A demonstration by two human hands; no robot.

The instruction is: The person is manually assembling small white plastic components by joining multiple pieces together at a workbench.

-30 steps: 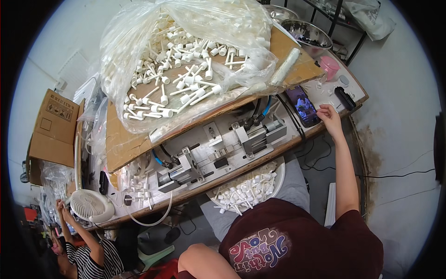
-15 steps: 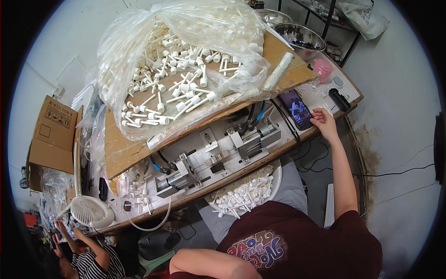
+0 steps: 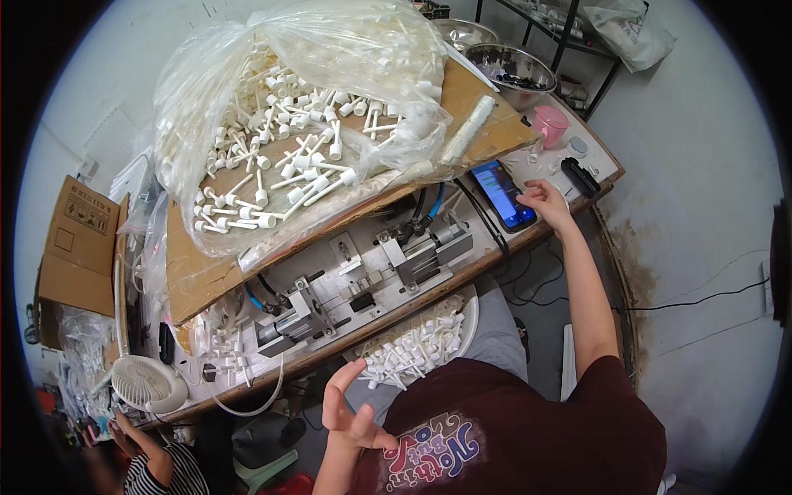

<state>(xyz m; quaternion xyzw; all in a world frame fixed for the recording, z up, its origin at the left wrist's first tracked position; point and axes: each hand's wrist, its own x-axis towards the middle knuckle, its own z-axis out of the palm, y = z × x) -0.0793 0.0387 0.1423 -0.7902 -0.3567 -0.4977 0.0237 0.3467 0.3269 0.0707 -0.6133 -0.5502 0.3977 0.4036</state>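
Observation:
My right hand [image 3: 546, 203] is at the right edge of a phone [image 3: 502, 195] with a lit screen, its fingertips over the screen and apart, holding nothing. My left hand [image 3: 351, 412] is raised in front of my body, fingers curved and spread, with nothing in it. Just beyond it, a round white basin [image 3: 471, 323] rests on my lap. Small white capped sticks [image 3: 412, 351] fill the basin. Past the basin, a metal fixture [image 3: 360, 289] with two cylinder clamps sits along the bench edge.
A large clear plastic bag [image 3: 206, 74] of white capped sticks lies on a cardboard sheet [image 3: 483, 136] above the fixture. A pink cup [image 3: 550, 125], steel bowls [image 3: 511, 74] and a black case [image 3: 581, 176] stand at the right. A white fan [image 3: 148, 384] and another person's arm [image 3: 148, 450] are at left.
My left hand has risen into view with fingers spread. My right hand has shifted onto the phone's edge, and the screen shows a different picture. The whole view has shifted slightly.

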